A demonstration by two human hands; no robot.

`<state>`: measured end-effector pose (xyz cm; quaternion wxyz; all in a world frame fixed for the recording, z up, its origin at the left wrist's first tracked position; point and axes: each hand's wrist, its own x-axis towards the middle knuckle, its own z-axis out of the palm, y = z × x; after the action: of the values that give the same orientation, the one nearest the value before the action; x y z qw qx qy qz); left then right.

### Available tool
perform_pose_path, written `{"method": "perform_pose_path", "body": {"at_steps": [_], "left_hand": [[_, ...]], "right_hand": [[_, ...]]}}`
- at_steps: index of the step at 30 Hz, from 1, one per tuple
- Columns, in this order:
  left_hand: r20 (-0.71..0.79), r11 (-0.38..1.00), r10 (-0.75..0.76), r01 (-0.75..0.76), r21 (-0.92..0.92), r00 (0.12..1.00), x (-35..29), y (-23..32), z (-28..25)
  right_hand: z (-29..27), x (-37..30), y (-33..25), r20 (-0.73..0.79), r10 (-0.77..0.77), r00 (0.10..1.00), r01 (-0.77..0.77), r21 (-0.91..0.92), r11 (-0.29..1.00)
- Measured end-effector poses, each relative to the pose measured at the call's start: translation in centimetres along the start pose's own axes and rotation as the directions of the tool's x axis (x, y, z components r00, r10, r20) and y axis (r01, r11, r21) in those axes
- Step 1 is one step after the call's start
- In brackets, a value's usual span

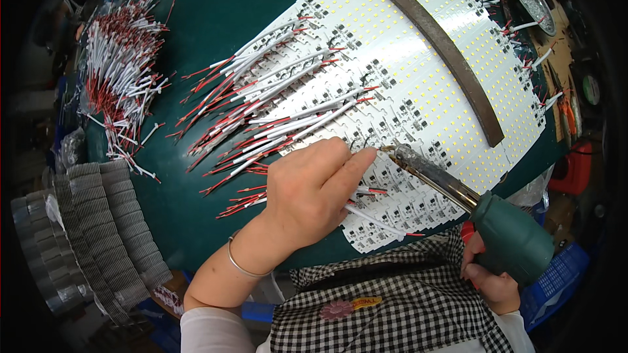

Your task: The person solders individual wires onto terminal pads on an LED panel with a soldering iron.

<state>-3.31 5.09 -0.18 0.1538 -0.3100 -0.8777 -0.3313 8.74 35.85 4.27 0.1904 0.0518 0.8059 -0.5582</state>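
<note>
My left hand [307,186] is closed over a white circuit board panel [474,59], its fingertips together at a row of small black parts. From under its fingers a white cable [376,220] with a red wire end slants toward the panel's near edge. What the fingertips pinch is hidden. My right hand [492,281] grips a soldering iron [513,238] with a thick green handle. Its tip points up and left, just right of my left fingertips. Several white cables with red wire ends [288,121] lie in rows across the panel's left part.
A curved dark metal bar [445,49] lies across the panel. A heap of red and white cables [124,59] sits at the far left. Stacked ribbed grey strips [108,229] stand below it. A round metal dish [533,3] is at the far right, a blue basket [559,281] at the near right.
</note>
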Motion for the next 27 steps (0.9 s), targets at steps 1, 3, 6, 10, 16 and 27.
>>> {"method": "perform_pose_path", "body": {"at_steps": [1,3,6,10,16,27], "left_hand": [[-0.02,1.0,0.01,-0.01,0.012,1.0,0.0,0.1,0.1],[-0.04,1.0,0.023,-0.022,0.021,0.999,0.0,0.2,0.1],[-0.007,0.998,0.024,-0.023,0.05,1.0,0.2,0.4,0.1],[-0.016,0.998,0.026,-0.025,0.063,1.0,0.3,0.4,-0.1],[-0.008,0.997,0.032,-0.032,0.073,0.999,0.3,0.4,0.0],[-0.119,0.998,-0.052,0.047,-0.038,0.992,0.9,-0.3,-2.0]], "right_hand": [[0.0,0.0,-0.3,0.004,0.006,1.0,-0.006,-0.086,0.996],[0.7,-0.1,-0.6,0.005,0.014,1.0,-0.013,-0.173,0.985],[2.4,-0.3,-1.0,-0.238,0.514,0.824,-0.252,0.659,0.709],[2.0,1.1,-2.3,-0.306,0.325,0.895,-0.054,0.647,0.76],[0.4,1.1,-2.0,-0.196,-0.012,0.981,0.093,0.414,0.906],[-2.7,1.6,-2.5,-0.316,-0.462,0.828,0.518,0.117,0.848]]}}
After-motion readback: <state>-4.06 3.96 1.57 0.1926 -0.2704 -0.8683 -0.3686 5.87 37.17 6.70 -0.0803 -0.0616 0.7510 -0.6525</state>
